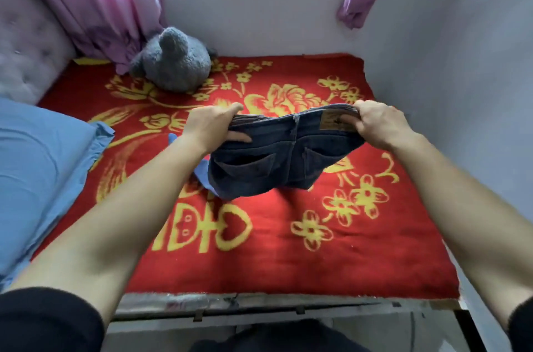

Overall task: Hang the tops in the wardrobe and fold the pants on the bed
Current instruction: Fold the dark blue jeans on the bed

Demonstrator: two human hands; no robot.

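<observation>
My left hand (213, 126) and right hand (380, 126) each grip one end of the waistband of the jeans (277, 161), fingers curled over it, holding them above the middle of the red blanket (288, 250). If one grip slips, I think they would land crooked and bunched. The waistband runs side to side at the far end, the back pockets face me, and the length hangs down toward the blanket.

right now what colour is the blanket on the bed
Red with yellow flowers, per the head view: blanket.
</observation>
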